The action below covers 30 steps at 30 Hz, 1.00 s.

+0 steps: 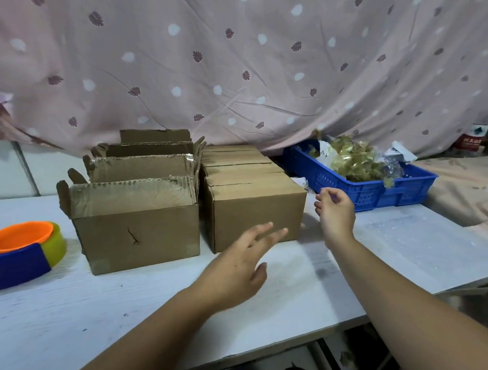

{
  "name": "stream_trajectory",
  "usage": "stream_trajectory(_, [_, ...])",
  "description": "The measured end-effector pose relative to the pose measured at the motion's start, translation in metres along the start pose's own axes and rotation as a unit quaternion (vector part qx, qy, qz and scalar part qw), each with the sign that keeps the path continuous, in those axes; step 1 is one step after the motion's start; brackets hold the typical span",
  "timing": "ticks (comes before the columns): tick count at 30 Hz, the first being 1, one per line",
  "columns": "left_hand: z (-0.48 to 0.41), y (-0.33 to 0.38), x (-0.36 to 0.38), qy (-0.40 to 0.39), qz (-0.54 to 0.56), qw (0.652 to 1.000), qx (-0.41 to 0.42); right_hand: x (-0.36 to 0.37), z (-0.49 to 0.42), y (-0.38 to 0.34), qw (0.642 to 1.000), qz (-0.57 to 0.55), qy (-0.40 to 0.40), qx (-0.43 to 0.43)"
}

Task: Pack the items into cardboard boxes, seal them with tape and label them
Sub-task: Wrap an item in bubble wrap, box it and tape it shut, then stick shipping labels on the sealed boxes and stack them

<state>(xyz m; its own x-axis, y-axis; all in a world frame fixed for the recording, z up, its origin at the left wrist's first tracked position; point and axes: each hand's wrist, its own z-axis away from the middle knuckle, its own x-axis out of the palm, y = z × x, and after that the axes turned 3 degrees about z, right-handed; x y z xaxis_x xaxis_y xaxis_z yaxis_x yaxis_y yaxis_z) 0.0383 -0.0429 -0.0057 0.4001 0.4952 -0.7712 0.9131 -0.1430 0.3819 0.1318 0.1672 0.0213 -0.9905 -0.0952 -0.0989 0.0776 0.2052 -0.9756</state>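
Two rows of brown cardboard boxes stand on the white table [61, 311]. The left row has its flaps up, with the nearest open box [136, 230] in front. The right row is closed, its nearest closed box [256, 216] facing me. My left hand [241, 266] hovers open just in front of that closed box, fingers spread and touching nothing. My right hand [336, 212] is to the right of the closed box, fingers loosely curled, between it and a blue plastic crate [378, 189] holding gold-wrapped items [351, 159]. A tape dispenser [16, 255], orange, blue and yellow, lies at the left.
A pink patterned curtain [243, 66] hangs behind the table. Crumpled white packets [400, 153] sit in the crate's back corner. The table's right edge drops off near the crate, with a pink-covered surface [469, 182] beyond.
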Motion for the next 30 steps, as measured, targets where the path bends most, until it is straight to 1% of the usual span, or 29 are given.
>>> stream_trajectory(1, [-0.008, 0.002, 0.005, -0.025, 0.036, 0.999, -0.012, -0.001, -0.005, 0.004, 1.000, 0.021, -0.012, 0.000])
stream_trajectory(2, [-0.019, 0.002, 0.011, -0.033, 0.049, 0.998, -0.019, -0.003, -0.010, 0.008, 0.999, 0.045, -0.023, -0.003])
stream_trajectory(5, [-0.046, -0.002, 0.033, 0.007, 0.072, 0.997, -0.040, -0.003, -0.019, 0.019, 0.991, 0.115, -0.054, -0.044])
stream_trajectory(7, [-0.055, 0.001, 0.048, 0.016, 0.139, 0.985, -0.102, -0.003, -0.025, 0.020, 0.976, 0.181, -0.078, -0.091])
stream_trajectory(9, [-0.059, 0.003, 0.052, 0.020, 0.225, 0.961, -0.159, -0.002, -0.034, 0.021, 0.947, 0.261, -0.106, -0.156])
stream_trajectory(11, [-0.061, 0.000, 0.054, 0.021, 0.279, 0.943, -0.183, 0.004, -0.049, 0.025, 0.902, 0.342, -0.146, -0.219])
stream_trajectory(13, [-0.062, -0.004, 0.051, 0.018, 0.322, 0.924, -0.204, 0.014, -0.066, 0.029, 0.863, 0.403, -0.186, -0.242])
stream_trajectory(15, [-0.062, -0.005, 0.050, 0.015, 0.357, 0.909, -0.214, 0.028, -0.080, 0.033, 0.829, 0.461, -0.208, -0.240])
stream_trajectory(18, [-0.064, -0.004, 0.052, 0.006, 0.357, 0.909, -0.216, 0.046, -0.099, 0.038, 0.782, 0.529, -0.214, -0.249])
stream_trajectory(22, [-0.069, -0.009, 0.055, 0.005, 0.360, 0.906, -0.222, 0.063, -0.123, 0.044, 0.748, 0.574, -0.195, -0.271])
stream_trajectory(25, [-0.069, -0.012, 0.055, 0.012, 0.380, 0.893, -0.239, 0.075, -0.132, 0.041, 0.721, 0.610, -0.186, -0.273])
stream_trajectory(28, [-0.070, -0.013, 0.055, 0.004, 0.366, 0.902, -0.229, 0.082, -0.133, 0.039, 0.668, 0.659, -0.173, -0.299])
stream_trajectory(29, [-0.070, -0.012, 0.056, 0.001, 0.361, 0.905, -0.223, 0.082, -0.133, 0.040, 0.657, 0.667, -0.169, -0.308])
stream_trajectory(30, [-0.070, -0.012, 0.056, 0.000, 0.359, 0.907, -0.220, 0.082, -0.132, 0.040, 0.654, 0.667, -0.161, -0.317])
